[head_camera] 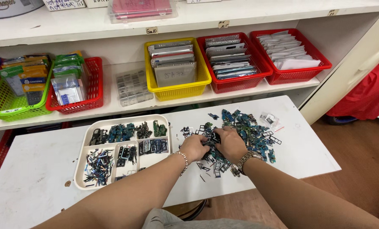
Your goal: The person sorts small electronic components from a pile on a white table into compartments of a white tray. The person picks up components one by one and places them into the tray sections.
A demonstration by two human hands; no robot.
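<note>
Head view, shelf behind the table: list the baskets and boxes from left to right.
Green basket → red basket of packaged parts → clear compartment box → yellow basket → red basket of flat packets → red basket of white envelopes.

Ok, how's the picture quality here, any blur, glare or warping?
Head view: even indoor light, soft shadows under the hands; the table is bright white but not blown out; small parts are too fine to make out; shelf edges bow slightly from the wide lens.
</note>
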